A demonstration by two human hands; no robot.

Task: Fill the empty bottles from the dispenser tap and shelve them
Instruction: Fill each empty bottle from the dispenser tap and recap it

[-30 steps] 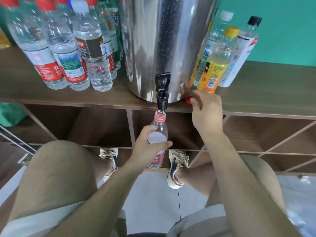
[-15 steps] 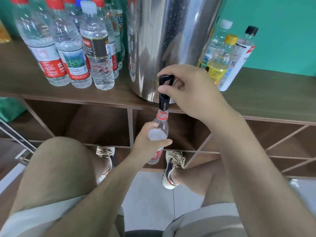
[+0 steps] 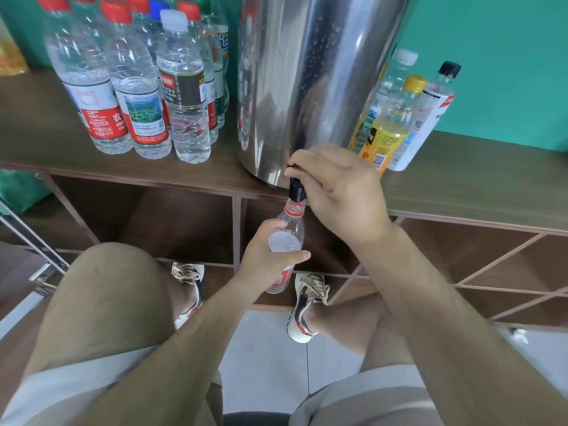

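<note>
A steel dispenser (image 3: pixel 307 81) stands on the wooden shelf top (image 3: pixel 461 192). Its black tap (image 3: pixel 296 190) juts over the front edge. My right hand (image 3: pixel 335 186) is curled over the tap lever, fingers on top of it. Directly under the spout, my left hand (image 3: pixel 267 256) grips a small clear bottle (image 3: pixel 289 238) with a red neck ring and red label, uncapped, its mouth just below the spout. Whether water flows I cannot tell.
Several capped water bottles (image 3: pixel 135 87) crowd the shelf top left of the dispenser. Three other bottles, one with a yellow cap (image 3: pixel 390 124), stand to its right. Open cubbies (image 3: pixel 178 222) lie below. My knees and shoes are over the tiled floor.
My right hand moved from the shelf edge right of the dispenser up onto the tap lever and now covers it. The bottle stays under the spout in my left hand.
</note>
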